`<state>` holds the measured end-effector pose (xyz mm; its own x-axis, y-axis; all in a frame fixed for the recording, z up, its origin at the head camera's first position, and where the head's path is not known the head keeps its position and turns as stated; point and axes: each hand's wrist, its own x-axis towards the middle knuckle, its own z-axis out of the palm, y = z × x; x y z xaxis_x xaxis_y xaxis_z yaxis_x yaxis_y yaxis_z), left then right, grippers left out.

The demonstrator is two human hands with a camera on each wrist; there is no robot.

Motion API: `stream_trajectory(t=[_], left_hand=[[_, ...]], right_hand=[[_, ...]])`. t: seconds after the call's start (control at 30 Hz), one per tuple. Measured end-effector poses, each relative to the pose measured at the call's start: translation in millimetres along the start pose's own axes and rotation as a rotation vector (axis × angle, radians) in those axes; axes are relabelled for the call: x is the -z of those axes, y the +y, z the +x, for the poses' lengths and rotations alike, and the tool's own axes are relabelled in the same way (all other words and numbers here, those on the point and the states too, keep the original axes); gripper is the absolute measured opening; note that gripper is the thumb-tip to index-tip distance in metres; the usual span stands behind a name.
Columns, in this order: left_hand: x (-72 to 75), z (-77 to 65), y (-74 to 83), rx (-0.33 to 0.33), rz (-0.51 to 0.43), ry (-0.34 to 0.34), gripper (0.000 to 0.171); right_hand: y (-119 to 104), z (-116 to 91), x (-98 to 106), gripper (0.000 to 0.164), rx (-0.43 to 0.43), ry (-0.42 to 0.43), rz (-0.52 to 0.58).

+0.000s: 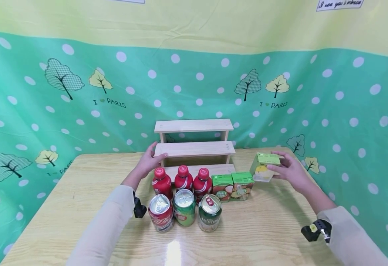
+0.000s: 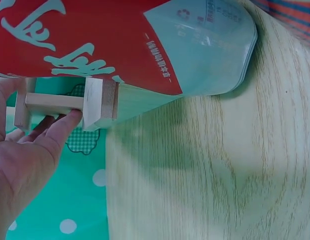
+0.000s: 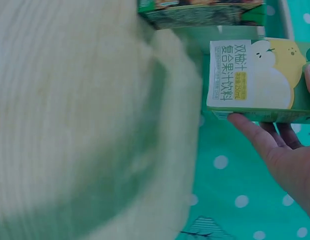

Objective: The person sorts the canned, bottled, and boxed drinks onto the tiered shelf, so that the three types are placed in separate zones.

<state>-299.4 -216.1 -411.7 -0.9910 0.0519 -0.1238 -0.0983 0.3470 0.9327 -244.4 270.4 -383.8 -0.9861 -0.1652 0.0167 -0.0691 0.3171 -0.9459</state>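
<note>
My right hand (image 1: 291,170) grips a green and yellow juice box (image 1: 263,167), slightly tilted, to the right of the other cartons. Pale fruit drawings and a white label show on the juice box (image 3: 255,75) in the right wrist view. At the left end of the three-tier wooden shelf (image 1: 195,149), my left hand (image 1: 148,161) holds the middle tier, thumb in front and fingers toward the back. The left wrist view shows this hand (image 2: 32,155) around the shelf's end (image 2: 97,105), partly behind a red bottle (image 2: 115,40).
Several red-capped bottles (image 1: 183,177) stand before the shelf. Beside them are two green cartons (image 1: 242,186). Nearer are a red can (image 1: 161,214), a green can (image 1: 184,208) and a dark green can (image 1: 209,214). A dotted cloth (image 1: 194,81) hangs behind the wooden table (image 1: 263,229).
</note>
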Motion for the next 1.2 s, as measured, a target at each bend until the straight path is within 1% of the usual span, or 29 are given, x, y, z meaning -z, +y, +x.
stream_trajectory(t=[0.17, 0.27, 0.47, 0.73, 0.93, 1.2], left_hand=[[-0.5, -0.4, -1.1, 0.003, -0.003, 0.000, 0.085], [-0.7, -0.2, -1.7, 0.015, -0.005, 0.003, 0.085], [0.7, -0.5, -1.4, 0.018, -0.020, 0.008, 0.087], [0.4, 2.2, -4.1, 0.021, -0.030, 0.012, 0.086], [-1.4, 1.9, -2.9, 0.038, -0.045, 0.020, 0.086], [-1.8, 2.5, -1.6, 0.031, -0.041, 0.027, 0.085]], right_hand=[[-19, 5, 1, 0.062, 0.028, 0.024, -0.009], [-32, 10, 1, 0.062, 0.032, 0.046, -0.007], [-62, 21, -6, 0.064, 0.038, 0.064, -0.007], [-97, 34, -23, 0.066, 0.029, 0.084, 0.022], [-116, 44, -38, 0.065, 0.045, 0.069, 0.045], [-142, 62, -59, 0.062, 0.062, 0.061, 0.046]])
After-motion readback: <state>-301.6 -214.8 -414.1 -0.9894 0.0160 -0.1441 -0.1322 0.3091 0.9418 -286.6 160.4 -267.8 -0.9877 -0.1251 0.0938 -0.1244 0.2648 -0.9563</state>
